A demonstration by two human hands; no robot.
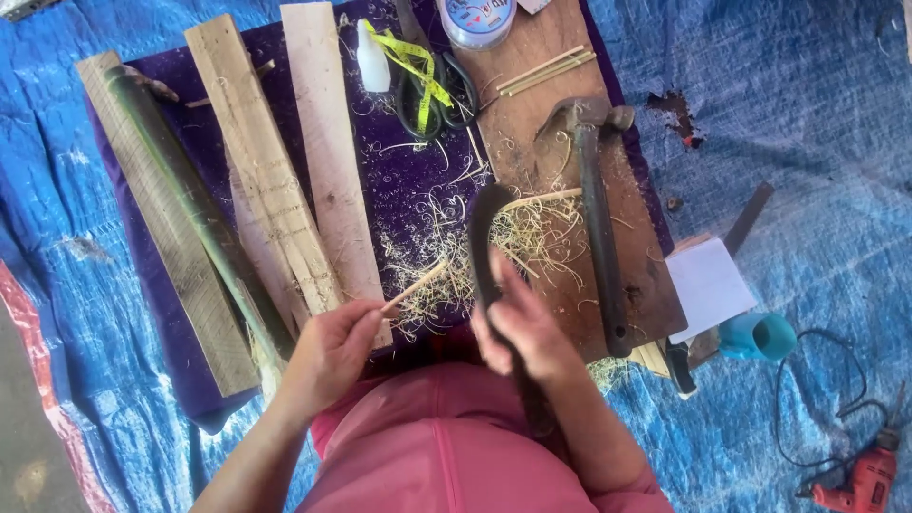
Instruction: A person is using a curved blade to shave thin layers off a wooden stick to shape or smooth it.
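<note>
My left hand [332,351] pinches a thin bamboo stick [414,286] that points up and to the right. My right hand [518,328] grips the handle of a dark curved knife [483,242], whose blade arcs upward over a pile of pale bamboo shavings [532,242]. The stick's tip lies just left of the blade, apart from it. Both hands sit above my pink-clothed lap [446,446].
Wooden planks [256,180] and a green bamboo pole [190,199] lie at left on a purple cloth [399,180]. A hammer [594,190] rests on a brown board [532,114]. Scissors [432,100], yellow tape measure [413,62], white bottle [372,62], red drill [860,480], teal cup [760,335], blue tarp [807,142].
</note>
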